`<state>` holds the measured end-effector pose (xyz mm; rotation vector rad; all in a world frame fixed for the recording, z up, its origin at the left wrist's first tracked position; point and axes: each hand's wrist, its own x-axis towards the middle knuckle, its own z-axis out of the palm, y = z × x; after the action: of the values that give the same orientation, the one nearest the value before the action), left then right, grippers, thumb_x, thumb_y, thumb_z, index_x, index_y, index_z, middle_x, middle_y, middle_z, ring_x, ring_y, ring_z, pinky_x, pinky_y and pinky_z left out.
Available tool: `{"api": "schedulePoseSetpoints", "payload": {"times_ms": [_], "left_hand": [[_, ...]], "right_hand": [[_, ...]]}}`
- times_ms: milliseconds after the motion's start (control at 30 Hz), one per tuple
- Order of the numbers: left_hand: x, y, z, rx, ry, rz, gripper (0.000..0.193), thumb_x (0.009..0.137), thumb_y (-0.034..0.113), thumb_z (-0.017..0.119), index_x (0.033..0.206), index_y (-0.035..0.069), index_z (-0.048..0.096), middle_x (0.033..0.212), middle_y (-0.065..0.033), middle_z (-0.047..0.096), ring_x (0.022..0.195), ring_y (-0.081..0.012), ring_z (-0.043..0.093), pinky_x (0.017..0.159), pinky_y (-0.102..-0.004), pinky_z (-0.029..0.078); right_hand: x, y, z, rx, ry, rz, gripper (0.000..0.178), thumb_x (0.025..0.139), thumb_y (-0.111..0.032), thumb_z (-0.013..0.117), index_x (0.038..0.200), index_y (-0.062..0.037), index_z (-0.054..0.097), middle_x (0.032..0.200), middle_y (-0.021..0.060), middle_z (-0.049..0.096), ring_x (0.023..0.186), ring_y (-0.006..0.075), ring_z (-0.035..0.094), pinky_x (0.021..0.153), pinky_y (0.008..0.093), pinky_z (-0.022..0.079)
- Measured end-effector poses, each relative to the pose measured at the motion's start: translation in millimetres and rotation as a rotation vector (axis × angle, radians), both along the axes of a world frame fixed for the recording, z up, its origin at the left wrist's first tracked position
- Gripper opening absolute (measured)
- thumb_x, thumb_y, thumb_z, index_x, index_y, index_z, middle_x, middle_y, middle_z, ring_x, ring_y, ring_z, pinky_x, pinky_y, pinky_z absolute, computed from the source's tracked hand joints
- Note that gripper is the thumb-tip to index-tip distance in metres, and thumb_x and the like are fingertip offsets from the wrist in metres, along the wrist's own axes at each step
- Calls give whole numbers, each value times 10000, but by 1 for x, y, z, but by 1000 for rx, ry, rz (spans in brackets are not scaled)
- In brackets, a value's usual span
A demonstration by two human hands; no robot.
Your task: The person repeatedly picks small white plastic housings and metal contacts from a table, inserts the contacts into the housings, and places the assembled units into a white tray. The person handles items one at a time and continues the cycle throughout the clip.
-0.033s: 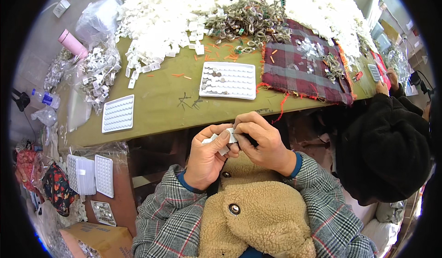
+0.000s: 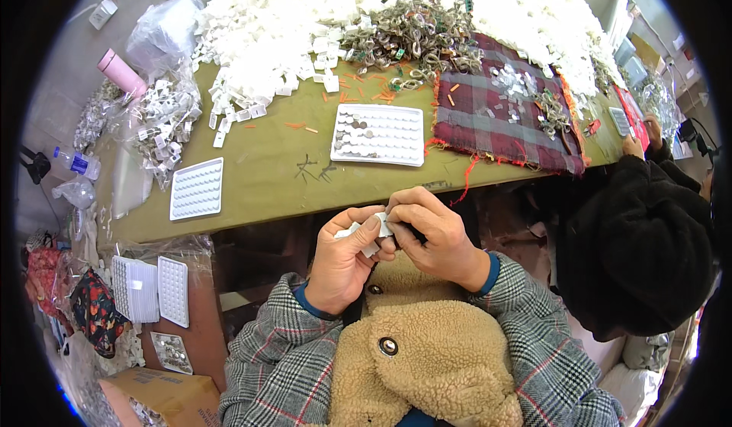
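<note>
Just in front of the table edge, my left hand (image 2: 343,263) is closed around a small white plastic piece (image 2: 369,248), with its thumb pressed along the top. My right hand (image 2: 438,232) meets it there, its thumb and forefinger pinched at the upper right end of the white plastic. Fingers cover much of the plastic, so I cannot tell whether it is one piece or more. Beyond my hands on the table lies a white tray (image 2: 400,146) with rows of small pockets, and small round metallic parts sit in its left portion.
A large heap of white plastic pieces (image 2: 263,34) and a bundle of grey cables (image 2: 415,30) cover the table's far side. A plaid cloth (image 2: 507,122) lies right of the tray. Another white tray (image 2: 196,189) is at left. A person in a black hat (image 2: 640,252) sits close at right.
</note>
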<state>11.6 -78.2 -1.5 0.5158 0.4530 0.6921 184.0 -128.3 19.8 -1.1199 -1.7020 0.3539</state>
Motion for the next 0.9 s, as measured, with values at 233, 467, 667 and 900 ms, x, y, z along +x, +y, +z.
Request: {"api": "schedulePoseSetpoints", "payload": {"times_ms": [233,467,667,900], "left_hand": [[2,4,7,-40,26,-6,184,969,90,598,1126,-7,609,923,-112,675,745,-191,672,647,-310,575],[5,1,15,-14,191,-22,201,958,123,640,1117,2,619,908,-75,676,779,-147,670,685,-282,573],[-21,65,75,708,291,329,176,939,52,634,1096,1,574,950,-141,677,735,-183,665,647,-295,582],[-135,276,202,1067,986,760,186,884,131,724,1005,5,659,858,-100,697,732,-175,695,654,-314,573]], "right_hand": [[5,-1,9,-134,87,-34,144,781,65,685,897,23,612,970,177,615,800,302,638,702,324,517],[2,3,6,-127,95,-21,149,781,61,696,905,22,625,942,167,618,806,296,640,701,324,511],[23,4,11,2,26,-97,143,789,56,707,920,22,663,992,151,640,825,279,650,726,324,519],[39,7,1,-112,96,-87,134,791,66,702,912,25,662,896,145,649,772,279,650,683,318,516]]}}
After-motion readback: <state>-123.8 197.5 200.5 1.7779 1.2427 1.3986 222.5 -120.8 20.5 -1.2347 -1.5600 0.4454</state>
